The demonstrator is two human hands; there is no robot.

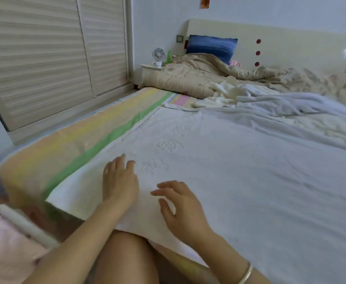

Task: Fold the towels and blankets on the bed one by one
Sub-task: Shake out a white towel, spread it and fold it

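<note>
Right hand (181, 208) loose over towel (239, 165), left hand (119, 181) flat on it; neither grips. Smooth creases outward before folding.

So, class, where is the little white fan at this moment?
In the head view the fan stands on the bedside table at the bed's far left corner, beside a green bottle and left of the blue pillow.

Blue pillow (211, 47) upright against headboard (291, 44). Small fan (158, 55) and green bottle (169, 56) on nightstand (149, 69). Louvred doors (45, 58) run along the wall beside it.
</note>
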